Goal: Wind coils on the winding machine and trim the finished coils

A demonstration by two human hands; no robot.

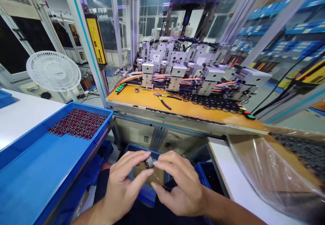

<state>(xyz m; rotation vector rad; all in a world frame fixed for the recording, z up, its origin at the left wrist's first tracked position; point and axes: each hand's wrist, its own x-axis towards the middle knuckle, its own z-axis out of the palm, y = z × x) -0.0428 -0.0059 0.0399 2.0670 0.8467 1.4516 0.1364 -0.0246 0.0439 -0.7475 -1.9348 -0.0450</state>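
Note:
Between the thumb and fingers of my left hand (123, 179) is a small ring-shaped motor part (149, 162), grey outside with a dark, partly coppery end. A thin copper-coloured wire (155, 176) hangs just below it. My right hand (179, 182) comes in from the other side, its index fingertip at the ring's right edge. The right thumb is lower and apart from the index finger, with nothing plainly gripped between them. Both hands are above my lap, in front of the workbench.
A blue tray (27, 184) on the left holds many small dark parts (78, 123). On the orange bench (122, 99) lie pliers (164, 100), a single ring part (136, 90) and a row of dark parts (207, 103) before a clamping machine (177, 71). Plastic sheeting (264, 164) covers the right side.

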